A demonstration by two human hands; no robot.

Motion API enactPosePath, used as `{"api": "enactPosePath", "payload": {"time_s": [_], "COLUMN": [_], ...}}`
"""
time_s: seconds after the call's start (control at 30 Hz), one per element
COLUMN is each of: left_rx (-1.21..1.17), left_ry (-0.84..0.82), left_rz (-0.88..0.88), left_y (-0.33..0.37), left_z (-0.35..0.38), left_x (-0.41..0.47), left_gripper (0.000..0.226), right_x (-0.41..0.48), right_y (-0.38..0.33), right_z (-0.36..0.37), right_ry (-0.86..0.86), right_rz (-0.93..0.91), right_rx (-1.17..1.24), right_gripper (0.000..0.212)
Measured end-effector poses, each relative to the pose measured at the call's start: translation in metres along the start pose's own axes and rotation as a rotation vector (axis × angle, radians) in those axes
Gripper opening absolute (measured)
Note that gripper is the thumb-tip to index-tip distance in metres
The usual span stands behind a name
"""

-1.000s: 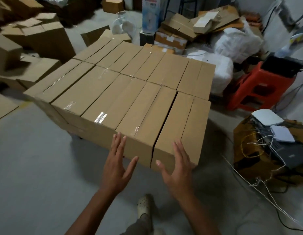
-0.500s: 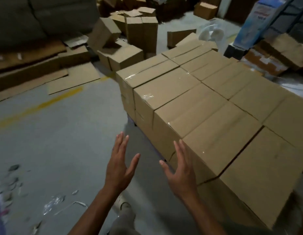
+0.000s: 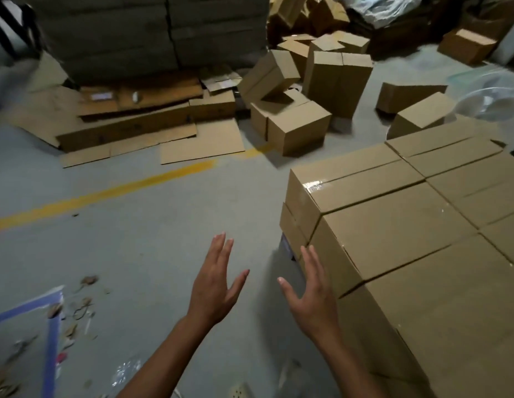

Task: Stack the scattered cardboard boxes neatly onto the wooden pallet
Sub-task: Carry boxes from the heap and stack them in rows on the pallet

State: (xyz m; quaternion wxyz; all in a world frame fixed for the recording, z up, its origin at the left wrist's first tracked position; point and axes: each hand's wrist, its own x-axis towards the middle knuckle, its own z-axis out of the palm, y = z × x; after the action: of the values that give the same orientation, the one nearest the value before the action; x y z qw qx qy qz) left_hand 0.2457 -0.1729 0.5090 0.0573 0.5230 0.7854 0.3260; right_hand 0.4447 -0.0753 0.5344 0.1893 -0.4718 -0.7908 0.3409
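A tidy stack of taped cardboard boxes (image 3: 399,225) fills the right side, in at least two layers; a sliver of the blue base (image 3: 287,248) shows under its left corner, the pallet otherwise hidden. Several loose boxes (image 3: 296,124) lie scattered on the floor beyond, some tilted, one tall pair (image 3: 337,81) upright. My left hand (image 3: 215,285) hangs over bare floor, fingers straight, holding nothing. My right hand (image 3: 313,294) is held flat beside the stack's near left corner, empty; contact with the box cannot be told.
Flattened cardboard sheets (image 3: 141,122) lie at the back left under a dark wrapped stack (image 3: 152,33). A yellow floor line (image 3: 106,193) crosses the grey concrete. Blue tape (image 3: 50,340) and scraps litter the lower left. A clear plastic cover (image 3: 491,101) sits at the right.
My view has swung left along the stack, bringing the scattered boxes and flattened cardboard into sight. Both hands stay raised and empty, now off the stack's left corner.
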Motion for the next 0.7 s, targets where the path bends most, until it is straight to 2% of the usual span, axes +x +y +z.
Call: {"api": "enactPosePath", "payload": {"time_s": [0.33, 0.7], "left_rx": [0.063, 0.044], "left_ry": [0.039, 0.139], "left_rz": [-0.109, -0.209], "left_y": [-0.072, -0.103], "left_z": [0.034, 0.038], "left_x": [0.213, 0.418], "left_gripper": [0.074, 0.08], "right_x": [0.256, 0.484], "right_y": [-0.003, -0.033], "right_z": [0.039, 0.036], "right_ry": [-0.093, -0.148], "right_rz": [-0.04, -0.076], "right_rx": [-0.018, -0.047], "right_gripper": [0.079, 0.075]}}
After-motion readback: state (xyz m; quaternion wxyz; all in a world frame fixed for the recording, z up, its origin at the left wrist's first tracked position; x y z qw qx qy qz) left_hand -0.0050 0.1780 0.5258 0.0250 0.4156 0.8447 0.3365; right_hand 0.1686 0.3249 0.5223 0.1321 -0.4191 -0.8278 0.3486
